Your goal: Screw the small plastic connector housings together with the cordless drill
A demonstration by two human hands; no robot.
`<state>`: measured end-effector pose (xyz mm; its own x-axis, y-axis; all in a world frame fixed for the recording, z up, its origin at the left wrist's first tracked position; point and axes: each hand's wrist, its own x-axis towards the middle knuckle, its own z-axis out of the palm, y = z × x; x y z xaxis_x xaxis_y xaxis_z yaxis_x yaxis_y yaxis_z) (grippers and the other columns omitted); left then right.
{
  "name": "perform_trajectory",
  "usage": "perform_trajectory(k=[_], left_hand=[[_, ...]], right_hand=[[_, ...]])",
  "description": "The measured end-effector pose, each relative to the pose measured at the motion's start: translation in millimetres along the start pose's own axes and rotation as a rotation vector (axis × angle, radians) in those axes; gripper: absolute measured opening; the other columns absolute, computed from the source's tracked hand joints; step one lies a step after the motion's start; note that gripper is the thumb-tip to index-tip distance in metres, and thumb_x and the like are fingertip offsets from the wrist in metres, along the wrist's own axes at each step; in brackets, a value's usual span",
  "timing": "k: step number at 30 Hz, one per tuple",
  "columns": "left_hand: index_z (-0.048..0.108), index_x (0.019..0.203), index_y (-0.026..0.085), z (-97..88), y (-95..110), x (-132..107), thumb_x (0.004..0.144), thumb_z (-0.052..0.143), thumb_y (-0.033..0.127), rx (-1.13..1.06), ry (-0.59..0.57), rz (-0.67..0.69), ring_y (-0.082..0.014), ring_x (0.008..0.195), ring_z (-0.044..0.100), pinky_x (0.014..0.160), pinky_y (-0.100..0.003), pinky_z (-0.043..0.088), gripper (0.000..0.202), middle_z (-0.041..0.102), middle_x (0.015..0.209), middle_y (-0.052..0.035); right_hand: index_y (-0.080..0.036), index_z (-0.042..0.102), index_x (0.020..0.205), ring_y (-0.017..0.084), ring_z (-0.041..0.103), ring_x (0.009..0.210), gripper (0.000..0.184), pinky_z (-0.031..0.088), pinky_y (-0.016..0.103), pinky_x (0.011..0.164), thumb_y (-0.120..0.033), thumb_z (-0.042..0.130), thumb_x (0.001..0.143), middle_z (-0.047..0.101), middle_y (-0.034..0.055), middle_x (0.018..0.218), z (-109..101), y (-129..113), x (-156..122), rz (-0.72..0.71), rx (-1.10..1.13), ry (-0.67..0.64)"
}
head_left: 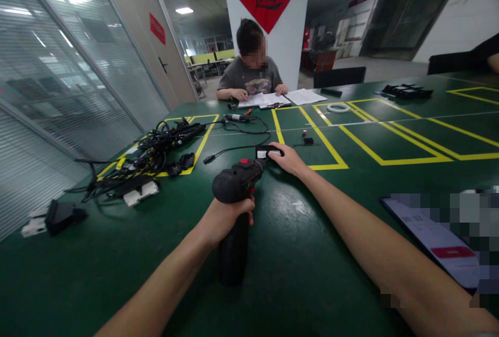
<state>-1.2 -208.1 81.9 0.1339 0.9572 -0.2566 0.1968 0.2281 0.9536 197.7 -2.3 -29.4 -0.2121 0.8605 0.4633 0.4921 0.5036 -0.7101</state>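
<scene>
My left hand [226, 217] is wrapped round the grip of a black cordless drill [233, 182] with a red switch on top. The drill points away from me, and its tip meets or nearly meets a small black block with white patches [262, 153]; exact contact is hard to make out. From the right, my right hand [289, 160] pinches that block against the green table [304, 254]. Beyond it lie a small black piece [308, 141] and a tiny red item [304, 133]. A black cable with a plug [209, 159] ends left of the block.
Tangled black cables and parts [163, 144] fill the left side, with black-and-white pieces [141, 192] nearer me. A person [251, 72] sits opposite over papers [306, 96]. Yellow tape [413, 160] marks rectangles; a white ring [338, 108] lies there. A tablet-like panel [432, 238] is at right.
</scene>
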Motion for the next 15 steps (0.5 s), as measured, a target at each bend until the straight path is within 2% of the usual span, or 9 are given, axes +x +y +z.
perform_trajectory(k=[10,15], left_hand=[[0.058,0.072,0.016,1.1,0.9,0.1,0.065,0.064,0.025,0.001,-0.012,0.002,-0.0129,0.051,0.056,0.057,-0.027,0.04,0.013,0.059,0.057,0.0007],[0.059,0.08,0.016,0.1,-1.7,1.5,0.065,0.065,0.025,0.003,-0.007,-0.011,-0.0133,0.053,0.055,0.059,-0.028,0.041,0.018,0.059,0.061,0.0011]], right_hand=[[-0.022,0.068,0.124,0.026,0.065,0.109,0.04,0.048,0.04,0.101,-0.035,0.06,0.088,0.07,0.0073,0.123,0.1,1.0,0.1,0.01,0.009,-0.005],[-0.02,0.068,0.124,0.026,0.065,0.111,0.04,0.046,0.039,0.103,-0.034,0.06,0.087,0.07,0.0082,0.125,0.1,-0.1,-0.1,0.009,0.023,-0.001]])
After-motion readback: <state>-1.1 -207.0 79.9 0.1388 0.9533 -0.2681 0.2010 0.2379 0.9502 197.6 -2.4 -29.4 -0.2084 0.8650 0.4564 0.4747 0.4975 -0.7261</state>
